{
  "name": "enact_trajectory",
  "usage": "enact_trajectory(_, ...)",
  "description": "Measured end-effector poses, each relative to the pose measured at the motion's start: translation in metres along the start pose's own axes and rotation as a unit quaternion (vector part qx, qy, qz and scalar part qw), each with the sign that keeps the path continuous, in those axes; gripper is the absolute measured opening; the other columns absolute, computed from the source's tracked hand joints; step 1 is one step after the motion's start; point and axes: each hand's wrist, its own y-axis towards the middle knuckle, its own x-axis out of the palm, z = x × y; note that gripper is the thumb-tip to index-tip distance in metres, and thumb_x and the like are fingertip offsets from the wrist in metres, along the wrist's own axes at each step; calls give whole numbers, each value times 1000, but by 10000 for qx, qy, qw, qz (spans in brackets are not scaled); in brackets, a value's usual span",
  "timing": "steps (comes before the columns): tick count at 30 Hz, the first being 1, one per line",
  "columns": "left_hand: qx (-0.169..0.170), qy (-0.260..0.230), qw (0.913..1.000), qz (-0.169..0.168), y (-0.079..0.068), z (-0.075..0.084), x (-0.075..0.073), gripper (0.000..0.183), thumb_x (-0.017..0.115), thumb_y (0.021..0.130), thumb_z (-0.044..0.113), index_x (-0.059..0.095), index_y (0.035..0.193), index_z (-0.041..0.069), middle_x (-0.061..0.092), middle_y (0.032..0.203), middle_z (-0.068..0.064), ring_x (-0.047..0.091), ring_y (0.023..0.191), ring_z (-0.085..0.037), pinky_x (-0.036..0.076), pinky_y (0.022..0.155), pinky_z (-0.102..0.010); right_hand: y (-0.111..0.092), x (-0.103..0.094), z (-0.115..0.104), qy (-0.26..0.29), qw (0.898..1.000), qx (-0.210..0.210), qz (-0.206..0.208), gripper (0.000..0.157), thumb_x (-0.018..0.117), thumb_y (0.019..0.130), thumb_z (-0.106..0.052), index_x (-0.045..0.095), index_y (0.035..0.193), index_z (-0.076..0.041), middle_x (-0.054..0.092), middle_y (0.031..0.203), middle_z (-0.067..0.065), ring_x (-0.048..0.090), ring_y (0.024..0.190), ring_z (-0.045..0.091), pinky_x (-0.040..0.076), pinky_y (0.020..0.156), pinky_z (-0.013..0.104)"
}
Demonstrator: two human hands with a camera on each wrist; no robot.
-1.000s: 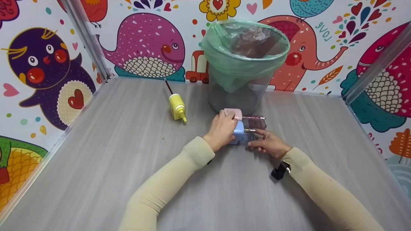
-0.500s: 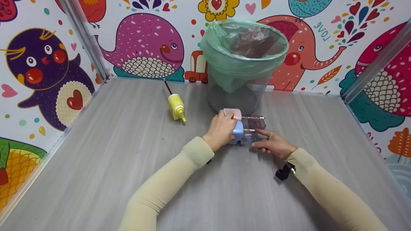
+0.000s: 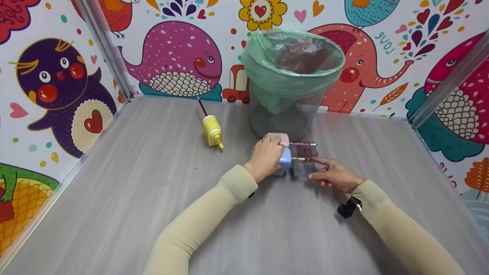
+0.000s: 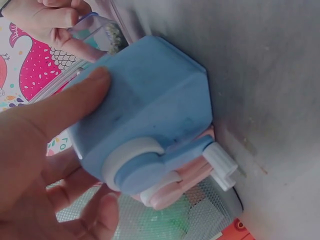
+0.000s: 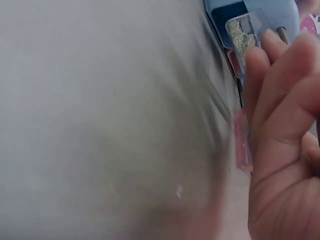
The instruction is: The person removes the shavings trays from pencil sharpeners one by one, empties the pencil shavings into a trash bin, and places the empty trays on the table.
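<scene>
Left hand [image 3: 264, 157] clamped over the blue sharpener [image 3: 285, 158], thumb pressed on its casing, fingers reaching across toward the pink sharpener [image 3: 284, 139] just beside it on the grey table [image 3: 153, 160]. Right hand [image 3: 338, 175] pinched the clear drawer [image 3: 303, 169] between thumb and fingers, at the open front of the blue casing; could not tell whether its inner end had fully cleared. Pale shavings [image 5: 241, 41] lay in the drawer. A short pencil [image 3: 298, 158] stuck out of the blue sharpener, its end near the right index finger; a longer pink pencil [image 3: 302, 144] jutted from the pink one, above a reddish drawer [image 3: 305, 150]. Mesh bin [image 3: 261, 120] with green liner [image 3: 294, 82] stood just behind. Off left, well apart: a yellow sharpener [image 3: 211, 128], dark pencil [image 3: 202, 107] at its far side.
</scene>
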Motion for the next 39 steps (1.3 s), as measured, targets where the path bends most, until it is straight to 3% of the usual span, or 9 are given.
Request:
enact_trajectory(17, -52, -184, 9994, -281, 1, -1, -2, 61, 84, 79, 45, 67, 128, 14, 64, 129, -3, 59, 123, -22, 55, 95, -38, -17, -28, -6, -216, 9997, 38, -100, 87, 73, 92, -13, 18, 158, 0, 73, 80, -3, 53, 55, 0, 45, 51, 15)
enact_trajectory(26, -18, -270, 9993, -264, 3, -3, -1, 62, 84, 78, 45, 67, 128, 13, 64, 129, -4, 59, 123, -23, 55, 94, -39, -18, -36, -6, -332, 9994, 31, 122, 88, 72, 92, -14, 17, 159, 1, 71, 77, -6, 53, 57, 0, 43, 51, 16)
enact_trajectory(39, 8, -413, 9989, -242, 2, -2, -1, 61, 84, 78, 43, 67, 127, 12, 63, 129, -5, 58, 123, -23, 55, 94, -38, -29, -46, -36, -875, 9894, -381, 1092, 77, 74, 91, -28, 36, 154, -6, 60, 80, -6, 53, 67, 8, 47, 64, 24)
